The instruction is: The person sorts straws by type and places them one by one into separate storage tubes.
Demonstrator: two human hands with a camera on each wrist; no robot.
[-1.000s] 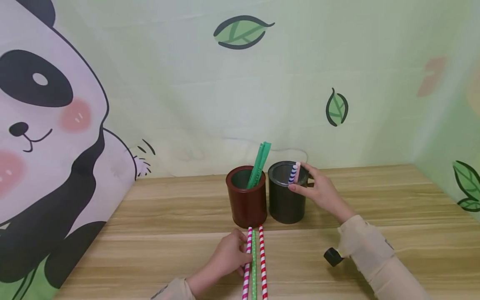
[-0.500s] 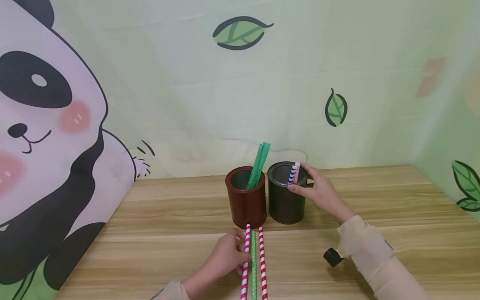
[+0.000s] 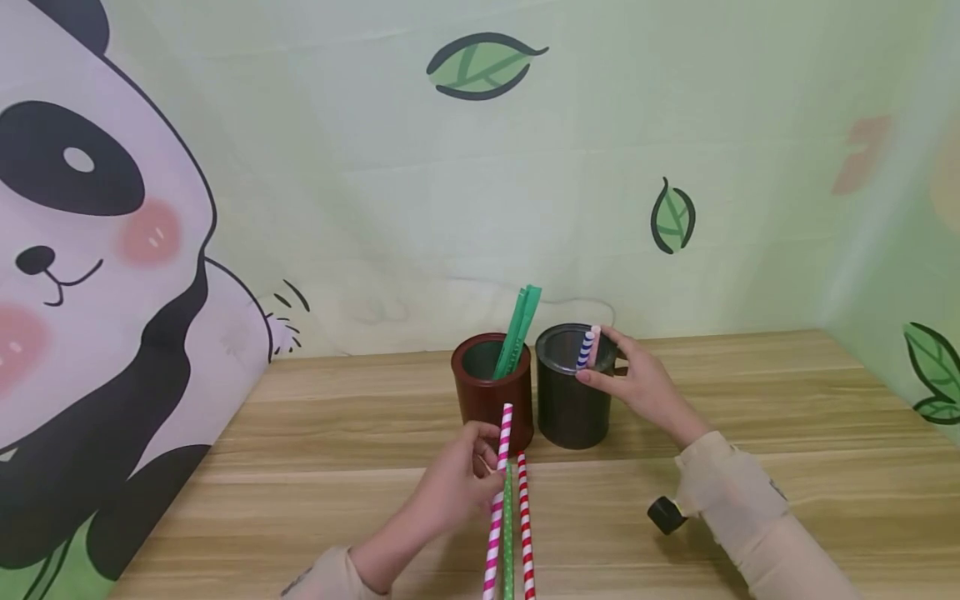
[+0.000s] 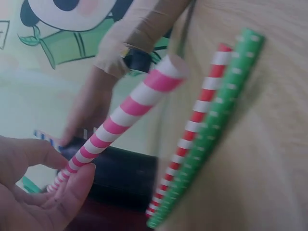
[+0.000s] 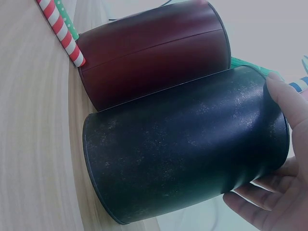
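Between thumb and fingers, my left hand (image 3: 457,479) pinches a pink-and-white striped paper straw (image 3: 495,529), its far end raised in front of the dark red cup (image 3: 480,404). The left wrist view shows the straw (image 4: 122,115) tilted and off the table. My right hand (image 3: 641,379) grips the black cup (image 3: 572,408) near its rim, thumb on one side and fingers on the other. Inside that cup stand a blue-and-white striped straw (image 3: 584,350) and a pale pink straw (image 3: 596,346). Several green wrapped sticks (image 3: 517,333) lean in the dark red cup.
A green dotted straw (image 3: 508,542) and a red-and-white striped straw (image 3: 526,542) lie side by side on the wooden table (image 3: 337,417). Both cups stand close together before a printed backdrop (image 3: 360,208). A small black device (image 3: 665,515) sits at the right wrist.
My left hand has lifted the pink striped straw and moved it forward, apart from the two straws on the table. My right hand stays at the black cup.
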